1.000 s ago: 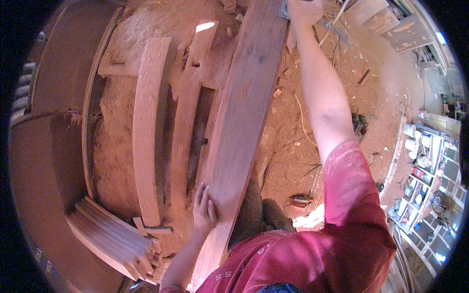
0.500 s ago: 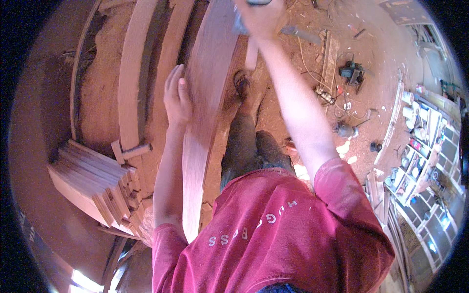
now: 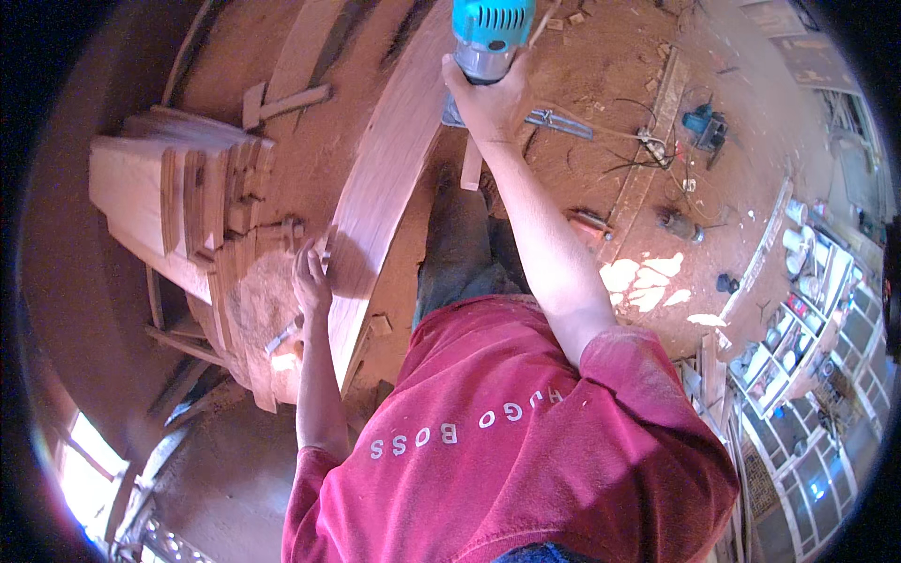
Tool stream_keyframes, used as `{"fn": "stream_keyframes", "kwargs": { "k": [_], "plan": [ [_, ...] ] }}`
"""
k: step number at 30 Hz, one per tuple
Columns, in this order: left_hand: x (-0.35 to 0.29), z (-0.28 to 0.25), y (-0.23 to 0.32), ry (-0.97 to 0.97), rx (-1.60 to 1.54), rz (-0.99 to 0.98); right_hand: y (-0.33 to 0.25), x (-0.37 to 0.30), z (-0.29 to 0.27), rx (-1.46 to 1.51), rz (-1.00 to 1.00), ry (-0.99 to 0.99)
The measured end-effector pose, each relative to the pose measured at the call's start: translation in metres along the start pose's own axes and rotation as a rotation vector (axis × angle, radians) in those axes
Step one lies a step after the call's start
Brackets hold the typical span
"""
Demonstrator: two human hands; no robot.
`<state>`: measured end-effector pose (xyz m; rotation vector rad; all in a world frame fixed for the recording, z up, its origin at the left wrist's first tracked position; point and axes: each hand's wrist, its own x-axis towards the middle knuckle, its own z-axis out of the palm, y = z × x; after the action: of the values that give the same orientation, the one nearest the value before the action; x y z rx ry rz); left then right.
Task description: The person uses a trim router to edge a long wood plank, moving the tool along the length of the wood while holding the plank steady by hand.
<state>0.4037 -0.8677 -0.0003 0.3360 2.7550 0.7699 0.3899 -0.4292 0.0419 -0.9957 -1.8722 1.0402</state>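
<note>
A long wooden board [image 3: 389,192] runs from the top of the view down toward my left side. My right hand [image 3: 495,103] is wrapped round the grey lower body of a teal power router [image 3: 491,36], at the right edge of the board's far part. A metal guide bar [image 3: 560,124] sticks out to the right beside that hand. At the board's left edge is my left hand [image 3: 312,281], its fingers stretched and holding nothing; whether it touches the board I cannot tell.
Stacked cut wood pieces [image 3: 178,188] stand at the left. On the dusty floor at the right lie a teal power tool [image 3: 704,127], another tool [image 3: 680,225], cords and a long wooden strip [image 3: 648,145]. Shelves [image 3: 798,319] with small items stand at the far right.
The view has shifted, so the router, mostly cut off before, now shows in my right hand. My left hand appears lower along the board's left edge.
</note>
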Motion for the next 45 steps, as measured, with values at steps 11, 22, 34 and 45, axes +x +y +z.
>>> {"fn": "stream_keyframes", "kwargs": {
  "k": [11, 22, 34, 45],
  "plan": [
    [-0.156, -0.050, -0.075, -0.292, 0.262, 0.133, -0.046, -0.198, -0.004, 0.061, -0.063, 0.100],
    [-0.139, -0.055, -0.133, -0.220, -0.075, 0.321, -0.088, -0.369, 0.001, -0.115, 0.001, 0.214],
    [-0.012, 0.022, -0.106, -0.144, -0.270, 0.588, -0.123, -0.546, 0.006, -0.075, 0.094, 0.267],
    [-0.012, 0.023, -0.095, -0.120, -0.170, 0.481, -0.121, -0.588, 0.017, 0.085, 0.050, 0.334]
  ]
}}
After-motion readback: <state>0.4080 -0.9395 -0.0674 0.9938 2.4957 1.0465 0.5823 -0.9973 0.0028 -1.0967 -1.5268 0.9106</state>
